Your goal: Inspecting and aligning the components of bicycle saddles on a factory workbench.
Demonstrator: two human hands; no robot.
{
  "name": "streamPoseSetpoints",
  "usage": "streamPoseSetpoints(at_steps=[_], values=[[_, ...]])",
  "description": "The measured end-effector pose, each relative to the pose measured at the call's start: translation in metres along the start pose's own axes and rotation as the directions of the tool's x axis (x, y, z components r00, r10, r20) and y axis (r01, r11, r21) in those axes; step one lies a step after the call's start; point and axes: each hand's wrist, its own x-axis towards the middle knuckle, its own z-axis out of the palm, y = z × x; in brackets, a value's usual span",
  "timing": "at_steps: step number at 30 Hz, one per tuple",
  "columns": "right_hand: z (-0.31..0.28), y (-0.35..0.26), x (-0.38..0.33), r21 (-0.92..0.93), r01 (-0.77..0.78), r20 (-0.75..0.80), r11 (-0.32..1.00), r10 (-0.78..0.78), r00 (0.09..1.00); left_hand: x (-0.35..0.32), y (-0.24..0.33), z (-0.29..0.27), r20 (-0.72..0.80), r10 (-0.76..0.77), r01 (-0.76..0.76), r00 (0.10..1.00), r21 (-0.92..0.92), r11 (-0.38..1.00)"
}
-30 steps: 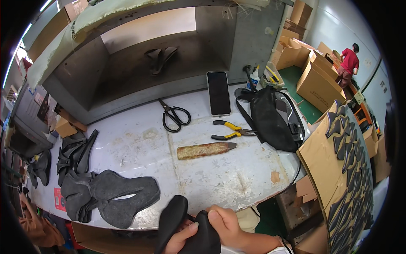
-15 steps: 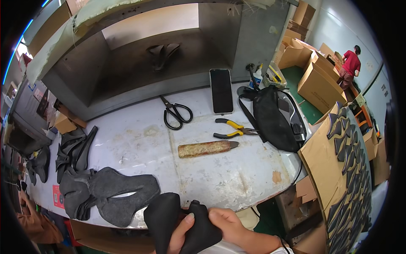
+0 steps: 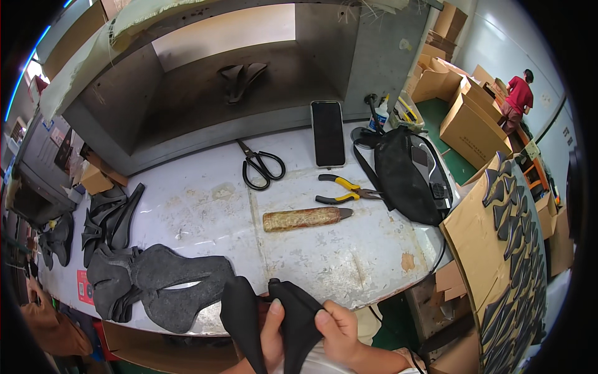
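At the table's near edge I hold a black shoe upper (image 3: pixel 300 321) between both hands. My left hand (image 3: pixel 270 333) is closed on it from below, its thumb up along the inner edge of the opening. With thumb and fingers, my right hand (image 3: pixel 339 330) pinches its right edge. A pile of dark grey shoe uppers (image 3: pixel 187 290) lies just left of my hands, the top one showing a long slit. Farther off lie a wrapped-handle tool (image 3: pixel 302 220) with a short dark tip, yellow-and-black pliers (image 3: pixel 342 189) and black-handled scissors (image 3: pixel 261 168).
A phone (image 3: pixel 328 134) and a black pouch (image 3: pixel 402 177) lie on the white table (image 3: pixel 187 212). Behind stands a grey metal box (image 3: pixel 218 128) with a dark upper inside. Shoe parts cover a cardboard sheet (image 3: pixel 470 227) at right. A person in red (image 3: pixel 518 93) stands beyond cartons.
Both hands have turned the black upper more upright and shifted it slightly. My right fingers have moved down its right edge and now pinch there.
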Motion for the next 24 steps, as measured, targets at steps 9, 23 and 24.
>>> streamPoseSetpoints(at_steps=[9,23,24], values=[[-0.032,-0.013,0.003,0.555,-0.114,0.036,0.824,0.114,0.993,0.027,0.003,-0.077,0.280,0.101,-0.008,0.955,-0.316,0.949],[0.006,-0.053,-0.012,-0.414,0.323,0.290,0.851,-0.213,0.933,0.013,0.050,-0.032,0.436,0.586,-0.707,0.683,0.597,0.381],[0.009,-0.052,-0.014,-0.421,0.321,0.283,0.849,-0.213,0.935,0.011,0.047,-0.025,0.460,0.598,-0.748,0.656,0.502,0.435]])
